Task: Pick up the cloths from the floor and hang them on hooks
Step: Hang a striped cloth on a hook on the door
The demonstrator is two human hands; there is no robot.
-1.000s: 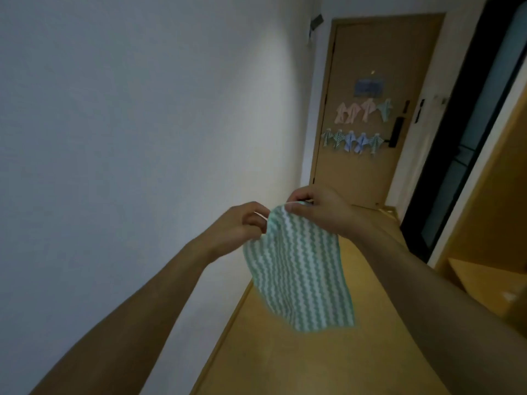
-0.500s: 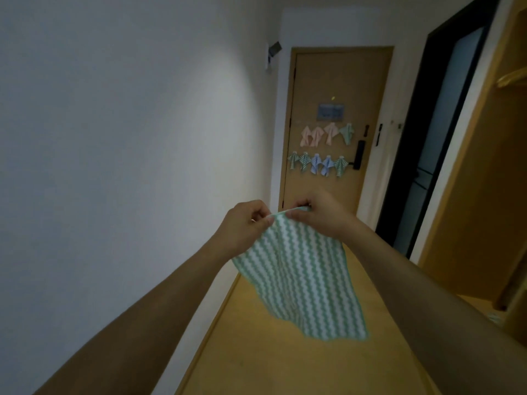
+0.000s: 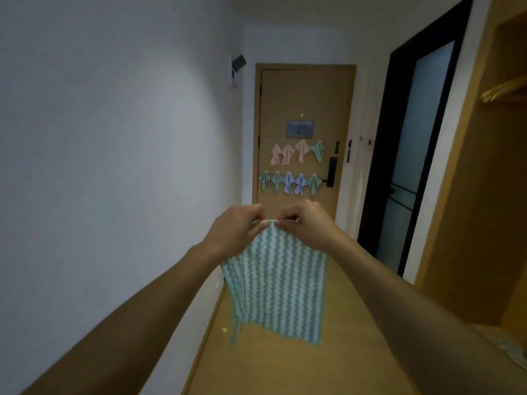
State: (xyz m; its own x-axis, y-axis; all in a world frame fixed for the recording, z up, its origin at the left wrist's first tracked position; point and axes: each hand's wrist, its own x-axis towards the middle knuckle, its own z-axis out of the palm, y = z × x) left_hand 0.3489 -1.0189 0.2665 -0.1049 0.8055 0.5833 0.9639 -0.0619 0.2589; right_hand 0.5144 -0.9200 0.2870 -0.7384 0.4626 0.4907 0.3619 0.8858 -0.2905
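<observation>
Entrance hallway of a home or hotel-style room.

A narrow corridor with a white wall (image 3: 114, 166) on the left and a wood floor (image 3: 285, 366) ends at a wooden door (image 3: 305, 109) in the upper centre, fitted with an electronic lock (image 3: 331, 171) and hung with small cloths (image 3: 288, 182). At right stand a dark-framed glass door (image 3: 413, 152) and an open wooden closet (image 3: 484, 195) with hangers (image 3: 502, 91).

head: worn on head; faces forward down hallway toward door (image 3: 305, 132); hands close below centre
</observation>
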